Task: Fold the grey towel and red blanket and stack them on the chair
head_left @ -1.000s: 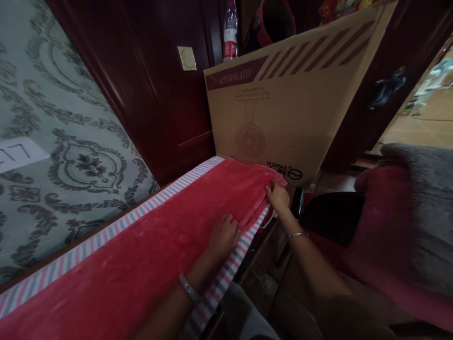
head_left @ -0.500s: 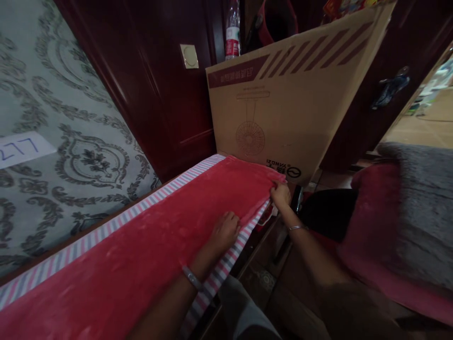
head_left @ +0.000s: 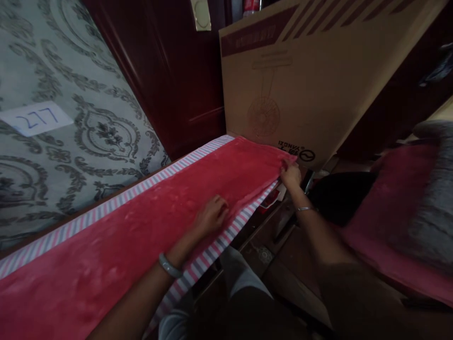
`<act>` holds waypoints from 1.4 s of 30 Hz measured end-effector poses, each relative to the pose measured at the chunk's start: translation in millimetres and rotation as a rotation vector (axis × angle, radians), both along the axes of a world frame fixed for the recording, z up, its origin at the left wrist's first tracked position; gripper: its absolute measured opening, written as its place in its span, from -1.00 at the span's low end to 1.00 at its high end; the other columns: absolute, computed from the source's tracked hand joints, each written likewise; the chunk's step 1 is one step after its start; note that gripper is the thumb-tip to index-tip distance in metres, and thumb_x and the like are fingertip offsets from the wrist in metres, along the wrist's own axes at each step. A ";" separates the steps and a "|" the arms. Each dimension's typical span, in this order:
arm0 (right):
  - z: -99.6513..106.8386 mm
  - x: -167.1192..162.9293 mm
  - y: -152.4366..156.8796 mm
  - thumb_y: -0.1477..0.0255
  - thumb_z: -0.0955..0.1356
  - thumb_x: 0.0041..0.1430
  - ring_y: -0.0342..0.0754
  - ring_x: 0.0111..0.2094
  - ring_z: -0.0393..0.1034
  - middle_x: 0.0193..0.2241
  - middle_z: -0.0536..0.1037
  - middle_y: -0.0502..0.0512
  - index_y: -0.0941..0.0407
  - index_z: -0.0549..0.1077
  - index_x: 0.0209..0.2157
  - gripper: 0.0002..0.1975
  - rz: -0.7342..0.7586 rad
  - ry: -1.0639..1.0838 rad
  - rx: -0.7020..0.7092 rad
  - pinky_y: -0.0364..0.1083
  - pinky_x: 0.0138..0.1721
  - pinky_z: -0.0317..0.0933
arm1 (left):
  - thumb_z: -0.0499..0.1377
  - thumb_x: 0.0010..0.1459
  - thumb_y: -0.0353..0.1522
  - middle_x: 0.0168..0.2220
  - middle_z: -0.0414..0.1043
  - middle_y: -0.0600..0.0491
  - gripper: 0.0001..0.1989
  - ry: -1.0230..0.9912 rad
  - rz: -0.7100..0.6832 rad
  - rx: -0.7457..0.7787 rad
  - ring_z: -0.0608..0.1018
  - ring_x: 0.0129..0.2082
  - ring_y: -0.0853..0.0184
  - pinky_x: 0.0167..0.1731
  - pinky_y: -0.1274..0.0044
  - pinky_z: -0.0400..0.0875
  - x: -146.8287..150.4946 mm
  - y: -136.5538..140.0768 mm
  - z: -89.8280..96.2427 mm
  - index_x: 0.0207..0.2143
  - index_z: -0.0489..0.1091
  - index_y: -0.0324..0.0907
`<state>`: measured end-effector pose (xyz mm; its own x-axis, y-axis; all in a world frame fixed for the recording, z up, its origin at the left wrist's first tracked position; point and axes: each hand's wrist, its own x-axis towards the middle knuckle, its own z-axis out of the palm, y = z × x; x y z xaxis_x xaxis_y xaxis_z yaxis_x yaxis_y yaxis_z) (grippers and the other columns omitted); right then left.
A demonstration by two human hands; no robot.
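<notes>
The right hand [head_left: 292, 175] has its fingers closed on the far corner of the red cloth [head_left: 170, 203], thumb and fingertips pinching the edge. The left hand [head_left: 210, 217] is over the middle of the cloth, near its front edge, fingers loosely curled; whether they grip any fabric cannot be told.

Against the frame 0.5 s ago, the left hand has slid back along the cloth, away from the right hand, which keeps to the same corner. Compared with 1.0 s ago, the bunched folds by the right hand have flattened, leaving a low ridge along the front edge. The view has shifted too: the paper label [head_left: 38, 118], reading 277, shows in full, while the bottle [head_left: 251, 6] is cut down to its base.

The red cloth is soft-looking, with a short, faintly mottled nap, spread as a long band over a striped cloth [head_left: 226, 238] in pink, grey and white that shows along 2 sides. Its far end lies just beside a flat, matte cardboard carton [head_left: 318, 94] printed with a round fan. Scrolled grey wallpaper [head_left: 106, 134] meets glossy dark red panelling [head_left: 177, 71]. At the right is a shaggy grey cover [head_left: 433, 208], its outline blurred.
</notes>
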<state>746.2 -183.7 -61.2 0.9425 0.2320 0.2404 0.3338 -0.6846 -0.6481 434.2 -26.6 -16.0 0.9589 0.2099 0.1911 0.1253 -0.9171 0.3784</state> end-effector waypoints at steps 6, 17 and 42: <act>-18.4 -35.9 -6.9 0.41 0.20 0.22 0.19 0.04 0.29 0.02 0.38 0.40 0.24 0.37 0.15 -0.51 -0.058 -0.207 0.136 0.13 0.07 0.20 | 0.11 0.24 -0.38 -0.05 0.41 -0.15 -0.81 0.164 -0.028 0.310 0.43 -0.03 0.08 -0.06 0.28 0.37 -24.3 -37.0 -8.3 -0.11 0.42 -0.19; -22.8 -143.0 5.6 0.42 0.34 0.13 0.18 0.10 0.24 0.08 0.46 0.25 0.11 0.39 0.18 -0.46 0.820 -0.585 0.062 0.14 0.11 0.08 | 0.03 0.29 -0.42 -0.32 0.38 0.02 -0.82 -0.026 0.166 0.084 0.43 -0.33 0.34 -0.30 0.51 0.34 -10.3 -24.6 -21.0 -0.34 0.40 -0.19; -30.5 -110.6 1.8 0.58 0.25 0.27 0.05 -0.19 0.34 -0.27 0.55 0.17 0.13 0.56 -0.14 -0.74 0.814 -0.582 0.017 -0.02 -0.16 0.17 | -0.02 0.36 -0.39 -0.17 0.44 -0.08 -0.77 0.115 0.160 0.231 0.50 -0.20 0.27 -0.20 0.47 0.38 -13.7 -30.4 -19.7 -0.22 0.43 -0.21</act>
